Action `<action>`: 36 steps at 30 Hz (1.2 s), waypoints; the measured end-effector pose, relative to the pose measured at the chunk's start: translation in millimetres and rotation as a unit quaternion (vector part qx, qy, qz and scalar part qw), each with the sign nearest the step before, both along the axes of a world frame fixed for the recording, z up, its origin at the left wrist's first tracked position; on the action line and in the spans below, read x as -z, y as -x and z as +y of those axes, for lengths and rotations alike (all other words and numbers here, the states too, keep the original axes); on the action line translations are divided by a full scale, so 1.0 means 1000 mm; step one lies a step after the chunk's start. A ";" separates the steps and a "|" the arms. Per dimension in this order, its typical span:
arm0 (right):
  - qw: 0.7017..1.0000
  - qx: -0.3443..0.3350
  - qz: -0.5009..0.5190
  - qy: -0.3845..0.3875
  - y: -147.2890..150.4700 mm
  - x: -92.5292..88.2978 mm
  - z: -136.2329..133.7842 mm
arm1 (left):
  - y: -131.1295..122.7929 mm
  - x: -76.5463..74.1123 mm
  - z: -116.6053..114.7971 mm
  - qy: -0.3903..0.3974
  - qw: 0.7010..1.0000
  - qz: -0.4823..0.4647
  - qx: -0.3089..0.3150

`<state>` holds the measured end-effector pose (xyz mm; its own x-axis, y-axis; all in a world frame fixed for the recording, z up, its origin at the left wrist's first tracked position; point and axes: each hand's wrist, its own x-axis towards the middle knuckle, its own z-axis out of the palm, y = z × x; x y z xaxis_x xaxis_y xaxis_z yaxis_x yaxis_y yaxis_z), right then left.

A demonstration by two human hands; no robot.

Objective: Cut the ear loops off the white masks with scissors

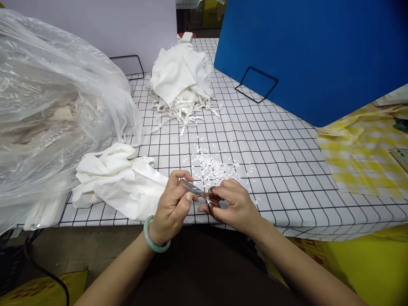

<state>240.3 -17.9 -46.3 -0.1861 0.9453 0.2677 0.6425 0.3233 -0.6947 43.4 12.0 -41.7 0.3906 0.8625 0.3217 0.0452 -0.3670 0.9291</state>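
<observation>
Scissors with reddish-brown handles are gripped in my right hand, their blades slightly parted and pointing left. The blade tips reach between the thumb and fingers of my left hand, which are pinched together; what they hold is too small to make out. White cloth lies bunched on the table, its right end against my left hand. Just beyond the hands, many small white snippets are scattered. Farther back sits a pile of white cloth pieces with loose straps hanging out.
A large clear plastic bag fills the left side. A blue board and a pale board stand at the back beside black wire stands. Yellow checked cloth lies at right on the grid-patterned table.
</observation>
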 end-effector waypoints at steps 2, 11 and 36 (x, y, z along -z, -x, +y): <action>1.000 0.013 0.001 0.012 -0.003 0.004 -0.003 | -0.002 0.001 0.002 -0.003 1.000 0.010 0.009; 0.955 0.065 0.229 0.179 -0.021 0.016 -0.008 | -0.009 0.005 -0.006 -0.096 0.985 0.129 0.054; 0.870 -0.015 0.439 0.222 0.071 -0.019 0.084 | 0.143 0.010 0.044 -0.209 0.874 0.325 -0.296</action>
<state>168.9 65.6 -27.6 -0.1193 0.9903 -0.0710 -0.2038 -0.0945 -0.9744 -99.5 56.3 -52.0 0.1342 0.8352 0.5333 0.8098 -0.4026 0.4268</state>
